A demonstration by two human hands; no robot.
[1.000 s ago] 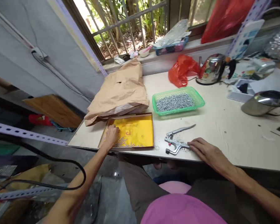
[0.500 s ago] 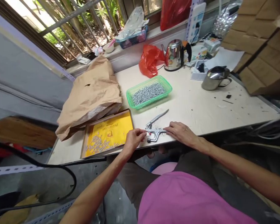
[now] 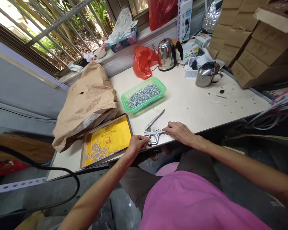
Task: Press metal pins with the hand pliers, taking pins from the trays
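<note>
A metal hand press tool (image 3: 153, 127) with long handles lies on the table near its front edge. My left hand (image 3: 136, 144) is pinched at the tool's jaw end, its fingertips closed on something too small to name. My right hand (image 3: 180, 131) rests on the tool's lower handle, fingers laid over it. To the left, a shallow cardboard tray with a yellow bottom (image 3: 108, 140) holds several small metal pins. A green basket (image 3: 143, 94) full of metal pins stands behind the tool.
A crumpled brown paper bag (image 3: 85, 102) lies at the table's left. A red plastic bag (image 3: 141, 61), a steel kettle (image 3: 166, 54) and a steel pot (image 3: 207, 74) stand further back. Cardboard boxes (image 3: 254, 41) are stacked at the right. A black cable (image 3: 50, 169) hangs lower left.
My left hand left the yellow tray and came right to the tool's jaw, fingers pinched. My right hand stayed on the tool's handle. The view swung right, showing the boxes.
</note>
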